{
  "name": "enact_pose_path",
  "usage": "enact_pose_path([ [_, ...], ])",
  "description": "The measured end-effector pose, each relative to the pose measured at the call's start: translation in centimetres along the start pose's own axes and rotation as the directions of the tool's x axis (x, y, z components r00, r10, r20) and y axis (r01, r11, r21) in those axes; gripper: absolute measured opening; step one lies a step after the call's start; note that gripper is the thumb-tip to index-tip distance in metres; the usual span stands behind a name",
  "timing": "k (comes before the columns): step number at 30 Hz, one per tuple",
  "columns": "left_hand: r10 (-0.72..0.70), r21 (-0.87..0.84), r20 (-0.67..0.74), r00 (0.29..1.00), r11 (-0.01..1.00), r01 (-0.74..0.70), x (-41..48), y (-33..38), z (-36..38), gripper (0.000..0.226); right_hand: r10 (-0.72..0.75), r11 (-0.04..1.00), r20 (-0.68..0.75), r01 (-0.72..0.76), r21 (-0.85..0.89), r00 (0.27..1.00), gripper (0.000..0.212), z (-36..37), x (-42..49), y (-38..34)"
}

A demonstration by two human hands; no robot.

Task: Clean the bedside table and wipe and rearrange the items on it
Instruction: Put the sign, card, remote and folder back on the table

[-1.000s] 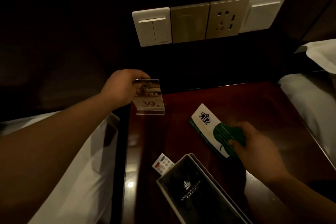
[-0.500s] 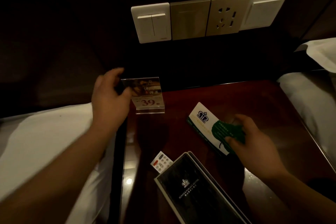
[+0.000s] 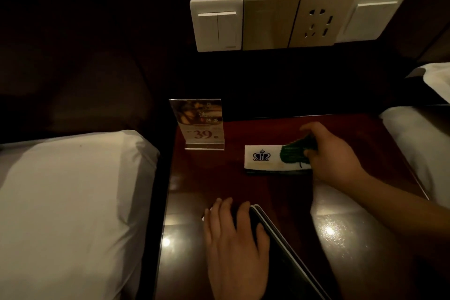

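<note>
The right hand (image 3: 333,153) is pinching the logo card (image 3: 267,157); the left hand (image 3: 236,238) is resting, fingers straight, on the black folder (image 3: 286,265).

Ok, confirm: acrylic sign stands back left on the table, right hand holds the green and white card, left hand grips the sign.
One error: the head view shows the left hand resting on the black folder, clear of the acrylic sign. The right hand does hold the green and white card.
</note>
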State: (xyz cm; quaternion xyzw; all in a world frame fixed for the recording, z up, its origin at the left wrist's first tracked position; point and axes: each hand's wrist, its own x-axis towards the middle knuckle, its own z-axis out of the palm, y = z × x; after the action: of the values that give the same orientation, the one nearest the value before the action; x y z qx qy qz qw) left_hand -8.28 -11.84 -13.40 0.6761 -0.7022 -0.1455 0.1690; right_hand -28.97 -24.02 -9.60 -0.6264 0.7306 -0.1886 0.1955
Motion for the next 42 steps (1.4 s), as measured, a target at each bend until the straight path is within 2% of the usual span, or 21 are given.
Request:
enact_pose_path([
  [2, 0.012, 0.035, 0.004, 1.0, 0.999, -0.012, 0.0, -0.4, -0.1, 0.048, -0.036, 0.999, -0.006, 0.036, 0.005, 0.999, 0.048, 0.2, 1.6, -0.1],
  [5, 0.049, 0.086, -0.062, 0.997, 0.995, -0.044, -0.1, -1.2, 0.4, 0.049, -0.051, 0.998, 0.019, 0.05, 0.03, 0.999, 0.044, 0.8, 3.7, -0.3],
  [10, 0.138, 0.154, -0.097, 0.986, 0.981, -0.122, 0.4, -1.8, 1.1, 0.048, -0.106, 0.993, 0.037, 0.104, 0.059, 0.994, 0.049, 1.4, 5.8, -0.5],
  [14, 0.265, 0.192, -0.073, 0.961, 0.95, -0.247, 1.1, -2.7, 0.7, 0.042, -0.05, 0.998, 0.018, 0.049, 0.048, 0.999, 0.056, 1.9, 6.4, -0.4],
  [18, 0.317, 0.16, -0.033, 0.948, 0.938, -0.308, 1.7, -3.0, 0.4, 0.039, -0.017, 0.995, 0.011, 0.016, 0.094, 1.0, 0.056, 1.9, 6.6, -1.0],
  [22, 0.325, 0.144, -0.017, 0.946, 0.937, -0.319, 1.9, -3.0, 0.4, 0.037, -0.016, 0.998, 0.012, 0.015, 0.061, 1.0, 0.049, 1.7, 6.6, -0.8],
  [29, 0.304, 0.126, -0.006, 0.953, 0.945, -0.301, 2.0, -2.6, 0.1, 0.036, -0.015, 0.994, -0.04, 0.019, 0.109, 0.999, 0.042, 1.7, 7.0, -1.3],
  [33, 0.315, 0.11, -0.016, 0.949, 0.944, -0.311, 1.9, -2.8, 0.2, 0.036, 0.029, 0.978, 0.015, -0.031, 0.206, 0.999, 0.059, 0.9, 7.0, -1.8],
  [35, 0.316, 0.107, -0.026, 0.949, 0.944, -0.311, 1.9, -2.8, 0.4, 0.036, -0.02, 0.99, -0.058, 0.028, 0.138, 0.998, 0.07, 0.1, 7.0, -3.1],
  [37, 0.309, 0.098, -0.035, 0.95, 0.947, -0.305, 1.8, -2.9, 0.5, 0.036, -0.169, 0.979, -0.115, 0.18, 0.091, 0.979, 0.076, -0.5, 7.0, -5.9],
  [39, 0.308, 0.08, -0.039, 0.95, 0.949, -0.305, 1.8, -2.9, 0.5, 0.037, -0.285, 0.939, -0.082, 0.295, 0.174, 0.955, 0.079, -0.1, 7.1, -9.5],
  [42, 0.299, 0.059, -0.04, 0.953, 0.953, -0.297, 1.9, -2.9, 0.4, 0.038, -0.361, 0.858, 0.042, 0.314, 0.407, 0.932, 0.072, 1.1, 7.6, -13.9],
])
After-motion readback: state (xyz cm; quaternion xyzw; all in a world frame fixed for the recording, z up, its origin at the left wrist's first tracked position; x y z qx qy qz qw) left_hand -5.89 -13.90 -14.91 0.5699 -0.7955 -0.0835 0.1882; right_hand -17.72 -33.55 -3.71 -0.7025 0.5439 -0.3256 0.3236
